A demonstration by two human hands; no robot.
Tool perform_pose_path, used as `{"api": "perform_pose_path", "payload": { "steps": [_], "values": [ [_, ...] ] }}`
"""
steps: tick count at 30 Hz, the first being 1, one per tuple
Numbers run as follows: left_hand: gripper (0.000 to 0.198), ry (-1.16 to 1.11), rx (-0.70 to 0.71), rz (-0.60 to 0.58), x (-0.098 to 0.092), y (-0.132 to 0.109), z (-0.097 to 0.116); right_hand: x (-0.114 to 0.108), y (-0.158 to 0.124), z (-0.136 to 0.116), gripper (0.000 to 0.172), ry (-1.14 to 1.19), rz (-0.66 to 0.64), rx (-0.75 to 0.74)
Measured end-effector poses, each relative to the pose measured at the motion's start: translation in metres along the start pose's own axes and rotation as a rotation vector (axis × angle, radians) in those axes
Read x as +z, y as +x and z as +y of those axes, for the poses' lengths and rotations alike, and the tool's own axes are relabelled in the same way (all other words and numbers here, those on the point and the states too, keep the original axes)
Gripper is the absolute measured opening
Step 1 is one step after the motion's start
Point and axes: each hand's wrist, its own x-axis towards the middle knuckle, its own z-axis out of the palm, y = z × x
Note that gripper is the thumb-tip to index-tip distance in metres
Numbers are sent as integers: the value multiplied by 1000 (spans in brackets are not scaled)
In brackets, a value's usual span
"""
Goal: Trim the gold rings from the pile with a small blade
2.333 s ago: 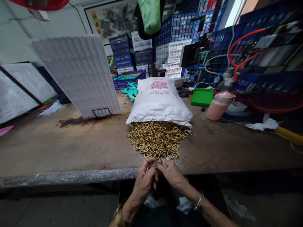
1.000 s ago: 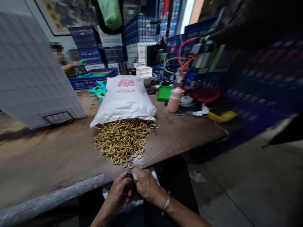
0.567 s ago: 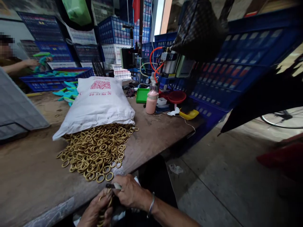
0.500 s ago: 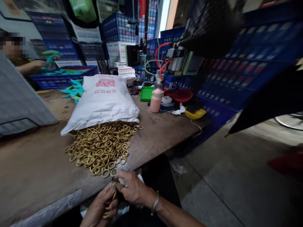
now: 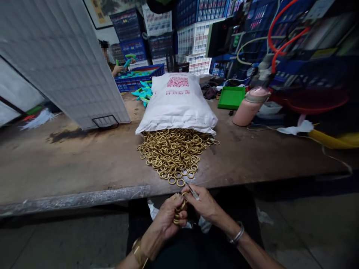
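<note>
Several gold-coloured rings (image 5: 176, 216) are stacked in the curled fingers of my left hand (image 5: 165, 218), just off the table's front edge. My right hand (image 5: 206, 204) is closed on a small knife (image 5: 193, 191), whose thin pointed end sticks out toward the table. The right fingertips meet a single ring (image 5: 184, 194) at the left thumb, so both hands are close together. Just beyond them, a heap of loose gold rings (image 5: 174, 153) spills from the mouth of a white sack (image 5: 179, 106) with red print.
On the brown table (image 5: 98, 164) stand a pink bottle (image 5: 249, 106), a green tray (image 5: 231, 98) and a red dish (image 5: 316, 101) to the right. A white panel (image 5: 75, 63) rises at left. Behind it a person handles teal pieces over a blue crate (image 5: 140, 76).
The view has swung left, so the sack, heap and hands appear further right. Both hands remain together, with rings in the left and the knife in the right.
</note>
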Motion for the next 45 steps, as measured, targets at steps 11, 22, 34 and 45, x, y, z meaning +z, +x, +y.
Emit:
{"api": "perform_pose_path", "payload": {
  "steps": [11, 22, 34, 45],
  "values": [
    [16, -219, -191, -42, -6, 0, 1, 8, -4, 0, 26, -49, 7, -88],
    [10, -259, -226, -101, -8, -5, 1, 7, -4, -1, 33, 31, -2, 0],
    [25, 534, 397, 110, 0, -10, -4, 7, -8, 10, 36, -147, 98, -44],
    [25, 992, 678, 205, -10, -8, -6, 16, -8, 5, 31, 5, 5, -12]
  ]
}}
